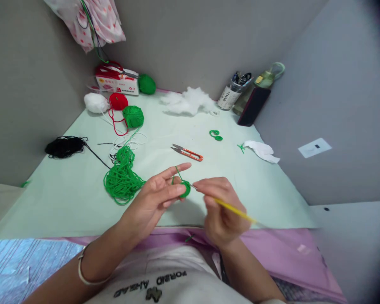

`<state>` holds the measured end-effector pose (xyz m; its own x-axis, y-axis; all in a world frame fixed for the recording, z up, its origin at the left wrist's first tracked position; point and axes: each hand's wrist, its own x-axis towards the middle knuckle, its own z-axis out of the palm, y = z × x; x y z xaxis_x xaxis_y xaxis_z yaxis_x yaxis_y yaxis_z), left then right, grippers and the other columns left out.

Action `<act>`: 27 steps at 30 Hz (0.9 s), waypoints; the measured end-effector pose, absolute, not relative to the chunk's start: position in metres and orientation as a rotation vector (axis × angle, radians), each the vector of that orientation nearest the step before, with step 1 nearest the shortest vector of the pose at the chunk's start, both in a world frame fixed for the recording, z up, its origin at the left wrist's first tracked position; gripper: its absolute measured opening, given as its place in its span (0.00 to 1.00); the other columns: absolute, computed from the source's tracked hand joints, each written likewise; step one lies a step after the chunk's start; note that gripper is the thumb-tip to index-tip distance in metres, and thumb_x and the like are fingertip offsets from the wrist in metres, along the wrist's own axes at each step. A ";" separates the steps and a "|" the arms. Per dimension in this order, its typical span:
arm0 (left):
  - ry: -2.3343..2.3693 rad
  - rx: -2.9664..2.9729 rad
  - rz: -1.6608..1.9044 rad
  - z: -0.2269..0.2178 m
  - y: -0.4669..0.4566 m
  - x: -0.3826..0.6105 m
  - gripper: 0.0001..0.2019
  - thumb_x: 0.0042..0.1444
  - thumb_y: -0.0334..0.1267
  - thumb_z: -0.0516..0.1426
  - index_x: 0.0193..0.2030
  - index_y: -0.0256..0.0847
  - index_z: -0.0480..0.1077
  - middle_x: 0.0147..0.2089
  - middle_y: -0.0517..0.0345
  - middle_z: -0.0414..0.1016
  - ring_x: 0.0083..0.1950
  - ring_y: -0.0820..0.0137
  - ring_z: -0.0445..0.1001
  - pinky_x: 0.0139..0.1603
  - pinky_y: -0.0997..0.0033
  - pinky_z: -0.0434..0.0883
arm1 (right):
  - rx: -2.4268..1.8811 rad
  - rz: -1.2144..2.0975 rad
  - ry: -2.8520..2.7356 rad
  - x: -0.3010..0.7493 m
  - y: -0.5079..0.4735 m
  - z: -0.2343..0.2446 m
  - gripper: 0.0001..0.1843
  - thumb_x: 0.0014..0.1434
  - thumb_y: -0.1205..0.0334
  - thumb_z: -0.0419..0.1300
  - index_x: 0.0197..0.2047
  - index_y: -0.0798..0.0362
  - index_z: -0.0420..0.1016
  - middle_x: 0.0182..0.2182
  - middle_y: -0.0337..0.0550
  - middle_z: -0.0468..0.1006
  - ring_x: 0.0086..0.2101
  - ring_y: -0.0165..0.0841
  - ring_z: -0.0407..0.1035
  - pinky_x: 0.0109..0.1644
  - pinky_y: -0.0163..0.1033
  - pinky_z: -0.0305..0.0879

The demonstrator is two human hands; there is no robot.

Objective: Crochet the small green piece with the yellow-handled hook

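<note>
Between thumb and fingers, my left hand (160,190) pinches a small round green crochet piece (185,189). A strand of green yarn runs up over its raised forefinger. My right hand (224,207) grips a crochet hook (232,207) with a yellow handle, and the metal tip is at the edge of the green piece. Left of my left hand lies a loose heap of green yarn (122,181), with strands reaching toward that hand. Just beyond both hands, orange-handled thread snips (187,152) rest on the pale green cloth (272,202).
Balls of white (96,103), red (118,101) and green yarn (133,117) sit at back left, near black yarn (65,147). White stuffing (190,101) lies at the back. A pen cup (230,96), a phone (253,107) and a small green crocheted piece (215,135) are to the right.
</note>
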<state>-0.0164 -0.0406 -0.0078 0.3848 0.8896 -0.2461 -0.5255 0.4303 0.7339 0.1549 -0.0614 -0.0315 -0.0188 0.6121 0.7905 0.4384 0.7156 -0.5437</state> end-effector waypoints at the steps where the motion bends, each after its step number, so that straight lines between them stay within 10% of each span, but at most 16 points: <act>1: 0.705 0.613 0.985 -0.007 -0.039 -0.019 0.25 0.53 0.35 0.73 0.60 0.40 0.82 0.31 0.67 0.66 0.25 0.81 0.49 0.29 0.75 0.56 | -0.850 0.299 -1.562 0.155 -0.062 -0.027 0.14 0.73 0.69 0.58 0.52 0.46 0.83 0.39 0.45 0.85 0.37 0.37 0.78 0.39 0.45 0.77; 9: 0.767 0.842 1.043 -0.013 -0.042 -0.017 0.20 0.56 0.38 0.73 0.56 0.52 0.85 0.38 0.61 0.71 0.39 0.73 0.65 0.42 0.75 0.64 | -0.834 0.856 -1.199 0.153 -0.057 -0.020 0.09 0.73 0.60 0.62 0.42 0.48 0.84 0.34 0.41 0.82 0.33 0.32 0.74 0.39 0.40 0.73; 17: 0.739 0.757 0.989 -0.009 -0.038 -0.013 0.26 0.55 0.36 0.71 0.61 0.52 0.82 0.37 0.62 0.72 0.32 0.77 0.63 0.31 0.77 0.60 | -0.792 0.957 -1.135 0.156 -0.050 -0.023 0.09 0.72 0.59 0.64 0.42 0.47 0.86 0.35 0.40 0.82 0.34 0.29 0.74 0.41 0.37 0.73; 23: 0.560 0.606 0.905 -0.008 -0.035 -0.019 0.17 0.53 0.33 0.66 0.50 0.42 0.87 0.39 0.63 0.70 0.22 0.86 0.49 0.40 0.73 0.71 | -0.780 1.207 -0.931 0.163 -0.045 -0.016 0.10 0.67 0.55 0.69 0.35 0.50 0.86 0.29 0.38 0.79 0.27 0.26 0.71 0.34 0.33 0.71; 27: 0.622 0.716 0.958 -0.011 -0.038 -0.014 0.18 0.56 0.35 0.68 0.54 0.46 0.86 0.40 0.59 0.75 0.33 0.76 0.69 0.47 0.72 0.72 | -0.764 1.202 -0.971 0.157 -0.047 -0.018 0.08 0.65 0.53 0.71 0.37 0.47 0.87 0.30 0.39 0.82 0.29 0.29 0.74 0.36 0.35 0.73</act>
